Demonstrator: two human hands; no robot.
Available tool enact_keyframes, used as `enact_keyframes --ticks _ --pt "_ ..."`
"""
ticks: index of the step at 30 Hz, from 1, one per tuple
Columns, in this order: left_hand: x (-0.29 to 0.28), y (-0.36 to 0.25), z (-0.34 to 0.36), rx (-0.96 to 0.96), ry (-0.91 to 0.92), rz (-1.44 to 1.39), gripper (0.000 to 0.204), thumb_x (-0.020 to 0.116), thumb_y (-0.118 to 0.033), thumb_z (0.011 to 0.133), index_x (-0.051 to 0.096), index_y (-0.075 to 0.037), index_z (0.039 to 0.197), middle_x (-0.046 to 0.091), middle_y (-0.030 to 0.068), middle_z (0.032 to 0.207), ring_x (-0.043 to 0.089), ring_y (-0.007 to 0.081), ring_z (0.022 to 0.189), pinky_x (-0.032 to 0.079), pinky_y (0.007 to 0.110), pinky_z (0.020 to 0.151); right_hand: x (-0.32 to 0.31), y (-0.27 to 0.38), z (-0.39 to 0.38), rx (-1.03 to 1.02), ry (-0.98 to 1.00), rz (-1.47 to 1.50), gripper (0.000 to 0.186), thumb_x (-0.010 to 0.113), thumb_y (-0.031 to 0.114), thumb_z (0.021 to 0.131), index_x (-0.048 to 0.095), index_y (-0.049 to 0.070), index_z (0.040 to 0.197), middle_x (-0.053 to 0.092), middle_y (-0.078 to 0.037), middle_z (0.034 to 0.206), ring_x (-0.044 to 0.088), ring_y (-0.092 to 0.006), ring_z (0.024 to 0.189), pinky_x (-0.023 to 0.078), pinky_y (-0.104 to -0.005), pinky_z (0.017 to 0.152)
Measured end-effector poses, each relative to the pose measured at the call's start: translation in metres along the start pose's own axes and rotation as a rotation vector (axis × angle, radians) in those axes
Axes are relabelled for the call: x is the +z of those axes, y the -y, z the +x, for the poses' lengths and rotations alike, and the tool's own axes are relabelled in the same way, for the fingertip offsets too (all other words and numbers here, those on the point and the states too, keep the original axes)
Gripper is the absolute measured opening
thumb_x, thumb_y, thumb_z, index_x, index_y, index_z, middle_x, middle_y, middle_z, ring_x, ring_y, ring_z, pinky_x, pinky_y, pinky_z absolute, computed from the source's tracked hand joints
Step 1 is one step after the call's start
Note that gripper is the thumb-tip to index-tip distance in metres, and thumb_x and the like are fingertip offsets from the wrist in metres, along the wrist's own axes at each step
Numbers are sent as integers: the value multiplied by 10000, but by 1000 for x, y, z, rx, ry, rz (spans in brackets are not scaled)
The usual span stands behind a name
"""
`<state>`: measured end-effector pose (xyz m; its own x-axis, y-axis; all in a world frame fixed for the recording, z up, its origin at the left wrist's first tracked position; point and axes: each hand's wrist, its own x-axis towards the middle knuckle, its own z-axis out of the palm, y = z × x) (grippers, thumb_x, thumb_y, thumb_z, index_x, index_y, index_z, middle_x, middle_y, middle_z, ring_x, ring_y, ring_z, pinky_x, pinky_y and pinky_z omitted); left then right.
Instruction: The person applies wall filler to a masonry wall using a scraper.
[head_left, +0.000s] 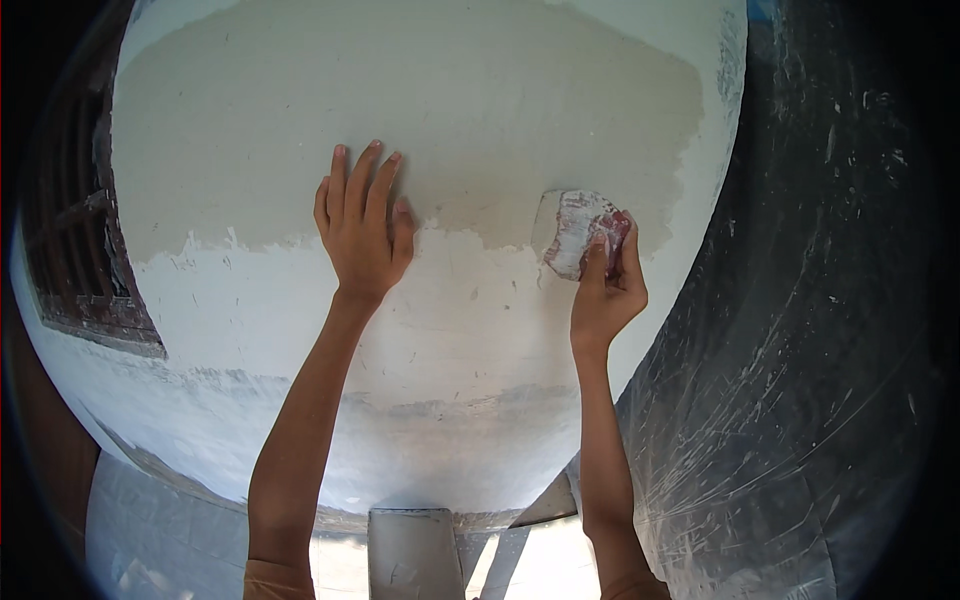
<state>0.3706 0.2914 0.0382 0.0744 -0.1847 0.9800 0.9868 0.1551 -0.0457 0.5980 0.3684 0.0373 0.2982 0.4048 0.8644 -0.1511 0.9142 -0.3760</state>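
Gripping hand: the right (608, 292), thumb on the scraper's (572, 232) near face, other fingers (631, 250) bent round its right edge; a closed pinch.
Scraper, place: at the wall (480, 320), near the ragged lower border of the grey coat (430, 90), well to the right of the left hand (365, 235). Whether its whole edge touches, I cannot tell.
Scraper, look: broad, flat, reddish under white smears, a thin clear-looking strip on its left side.
Weight: light, I'd judge; one hand should manage.
Stiffness: likely firm in the body, some give at the thin strip. Not fragile, though that strip might chip.
Slip: those smears could turn slick if wet; dry crust would grip better.
Best hold: the red right side, thumb against fingers, clear of the thin strip.
Left hand: empty, fingers long and slightly parted, thumb apart, laid on the wall.
Flanks: barred window (85, 220) left, dark sheet (800, 300) right.
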Motion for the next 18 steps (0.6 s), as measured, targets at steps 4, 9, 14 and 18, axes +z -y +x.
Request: enact_keyframes --ticks 4,9,14,18 --pt "2 -2 -1 2 11 1 428 453 -164 893 532 -71 1303 501 77 1400 335 334 1391 236 463 1089 -8 15 7 76 -42 89 415 577 -33 918 503 -89 1323 673 -129 1090 607 -98 874 488 -212 776" --pt "4 -1 -1 5 -5 -12 419 446 -174 902 532 -72 1300 501 82 1404 334 340 1391 236 462 1088 19 6 -5 28 210 -33 441 593 -35 902 488 -102 1325 654 -174 1179 613 -125 952 493 -243 821" --pt "1 -3 -4 -4 9 20 424 458 -177 903 519 -69 1309 502 88 1402 339 341 1388 238 458 1085 -1 14 10 135 -16 156 405 552 -48 923 503 -86 1323 654 -126 1166 611 -108 952 493 -226 820" --pt "3 -2 -1 9 -23 1 421 446 -185 910 520 -70 1309 500 88 1403 344 337 1385 237 459 1085 27 18 -5 23 209 97 409 586 -25 914 523 -66 1317 674 -114 1118 573 -57 948 462 -200 835"
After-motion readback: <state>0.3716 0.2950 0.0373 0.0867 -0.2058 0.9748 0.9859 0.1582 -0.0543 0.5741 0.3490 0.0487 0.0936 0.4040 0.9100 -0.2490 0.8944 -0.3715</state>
